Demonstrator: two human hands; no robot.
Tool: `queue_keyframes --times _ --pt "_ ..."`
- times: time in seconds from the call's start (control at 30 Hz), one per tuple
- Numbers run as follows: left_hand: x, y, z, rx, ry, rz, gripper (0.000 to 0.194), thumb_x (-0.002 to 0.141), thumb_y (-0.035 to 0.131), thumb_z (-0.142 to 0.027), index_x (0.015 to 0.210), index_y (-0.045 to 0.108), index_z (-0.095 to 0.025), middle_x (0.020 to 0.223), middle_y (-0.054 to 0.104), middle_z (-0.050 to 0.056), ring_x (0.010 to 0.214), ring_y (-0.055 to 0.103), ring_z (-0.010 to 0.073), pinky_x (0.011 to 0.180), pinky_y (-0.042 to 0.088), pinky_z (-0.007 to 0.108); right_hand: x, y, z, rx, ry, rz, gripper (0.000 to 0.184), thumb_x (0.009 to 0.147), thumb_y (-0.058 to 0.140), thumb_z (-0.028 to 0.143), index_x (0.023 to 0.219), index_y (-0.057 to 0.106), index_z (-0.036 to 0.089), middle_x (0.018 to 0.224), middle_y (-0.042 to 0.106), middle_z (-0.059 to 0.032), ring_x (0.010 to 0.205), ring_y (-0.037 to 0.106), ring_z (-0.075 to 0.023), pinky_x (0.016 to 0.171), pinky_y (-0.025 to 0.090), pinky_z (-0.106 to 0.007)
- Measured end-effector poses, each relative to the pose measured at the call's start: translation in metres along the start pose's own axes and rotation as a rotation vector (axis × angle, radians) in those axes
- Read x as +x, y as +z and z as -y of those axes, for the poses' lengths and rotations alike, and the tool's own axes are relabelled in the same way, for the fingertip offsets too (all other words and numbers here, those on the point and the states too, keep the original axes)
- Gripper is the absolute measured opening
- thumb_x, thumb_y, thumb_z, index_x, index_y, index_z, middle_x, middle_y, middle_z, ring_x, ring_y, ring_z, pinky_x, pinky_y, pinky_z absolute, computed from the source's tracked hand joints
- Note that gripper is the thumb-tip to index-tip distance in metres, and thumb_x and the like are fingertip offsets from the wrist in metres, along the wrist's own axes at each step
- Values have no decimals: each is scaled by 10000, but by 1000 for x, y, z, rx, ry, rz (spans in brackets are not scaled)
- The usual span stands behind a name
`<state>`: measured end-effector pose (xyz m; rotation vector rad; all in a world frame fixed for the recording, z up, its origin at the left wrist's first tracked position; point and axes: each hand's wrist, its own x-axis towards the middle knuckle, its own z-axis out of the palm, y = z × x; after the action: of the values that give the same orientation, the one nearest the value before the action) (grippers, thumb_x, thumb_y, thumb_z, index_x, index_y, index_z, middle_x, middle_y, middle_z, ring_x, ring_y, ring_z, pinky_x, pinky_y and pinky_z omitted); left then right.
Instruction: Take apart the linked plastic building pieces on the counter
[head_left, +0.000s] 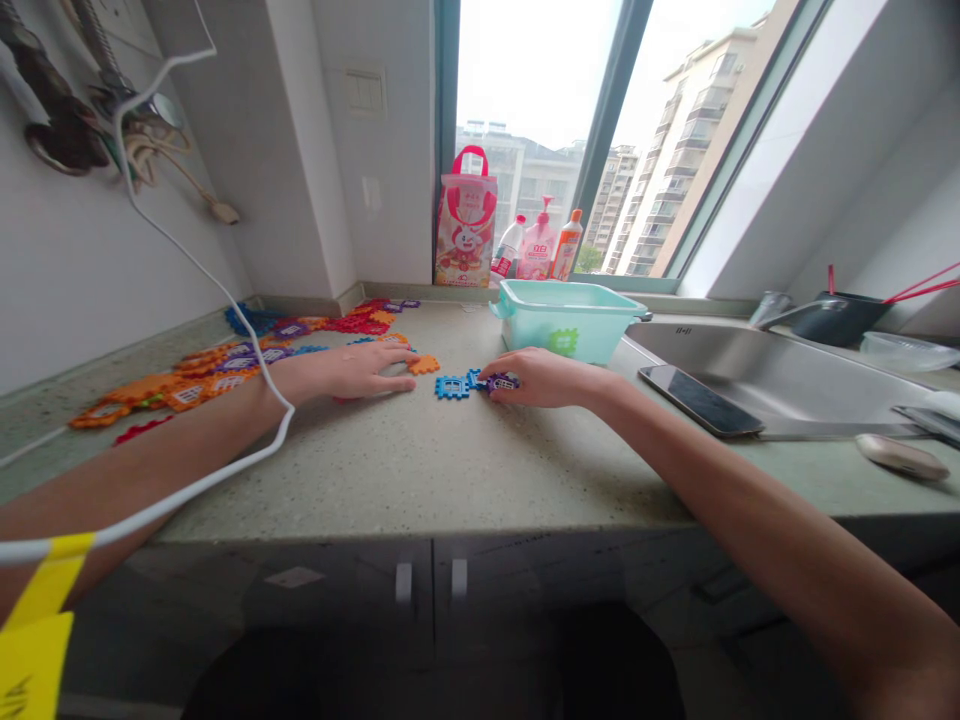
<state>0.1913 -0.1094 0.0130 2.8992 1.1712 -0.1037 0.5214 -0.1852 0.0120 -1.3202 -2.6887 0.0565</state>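
My left hand (pixel 367 370) lies low over the counter, fingers stretched out, its fingertips touching an orange interlocking tile (pixel 424 365). Under and behind it spreads a pile of orange, red, purple and blue tiles (pixel 217 365). My right hand (pixel 544 378) pinches a purple interlocking tile (pixel 504 382) with a window pattern, thumb in front and fingers behind. Just left of that tile a blue tile (pixel 452 387) lies flat, with another blue piece (pixel 474 379) between the two. Whether these pieces are joined I cannot tell.
A mint-green plastic basin (pixel 570 300) stands behind my right hand, with a green tile visible through its wall. A phone (pixel 701 400) rests by the steel sink (pixel 787 375). A white cable (pixel 217 285) hangs across my left forearm. Bottles (pixel 536 248) line the windowsill.
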Motion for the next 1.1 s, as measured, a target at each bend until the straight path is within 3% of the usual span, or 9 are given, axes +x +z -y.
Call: queue_keyframes --times 0.17,0.33,1.1 --pt "0 -1 -1 0 -10 4 919 1043 374 -793 1692 501 -155 1782 424 156 1650 370 351 1349 286 451 -1 -2 3 7 33 3 484 1006 736 327 1483 730 247 1363 809 -106 1206 770 -291 1042 596 -379" --pt "0 0 0 -13 2 3 918 1048 373 -790 1696 493 -150 1779 428 165 1651 367 337 1355 276 456 -2 -3 5 -11 41 51 493 1037 708 341 1514 697 214 1424 780 -123 1272 749 -305 1087 578 -396" --pt "0 0 1 -1 -1 3 919 1052 370 -783 1704 485 -146 1805 379 163 1663 354 348 1354 282 444 -2 0 5 -4 -11 78 333 1049 652 330 1349 787 278 1303 821 -92 1148 768 -278 973 576 -343"
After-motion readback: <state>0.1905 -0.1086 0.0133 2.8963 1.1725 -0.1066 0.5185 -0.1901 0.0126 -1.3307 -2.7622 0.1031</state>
